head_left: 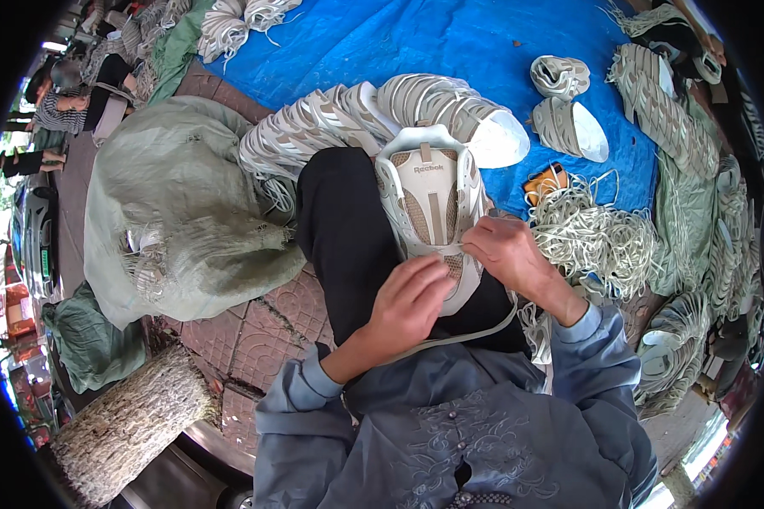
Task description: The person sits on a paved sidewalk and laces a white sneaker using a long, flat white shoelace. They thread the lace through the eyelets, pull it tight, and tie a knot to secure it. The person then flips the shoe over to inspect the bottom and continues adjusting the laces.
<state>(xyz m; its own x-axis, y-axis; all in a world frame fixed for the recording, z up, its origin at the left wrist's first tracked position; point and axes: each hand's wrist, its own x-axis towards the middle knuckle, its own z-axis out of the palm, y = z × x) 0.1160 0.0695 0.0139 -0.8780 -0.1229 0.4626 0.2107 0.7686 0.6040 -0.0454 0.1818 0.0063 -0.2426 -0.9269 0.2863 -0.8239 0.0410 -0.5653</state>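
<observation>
A beige and white shoe upper rests across my lap, its tongue pointing away from me. A flat off-white shoelace crosses the lower part of the upper, and a long loose length of it hangs in a curve below my hands. At the right edge of the upper, my right hand pinches the lace between thumb and fingers. My left hand is just over the toe end, fingers bent together; what its fingertips hold is hidden.
Beyond my knees, stacked shoe uppers lie by a blue tarp. On the right are a heap of loose laces and an orange object. At left stand a large pale sack and a stone block. People sit farther off.
</observation>
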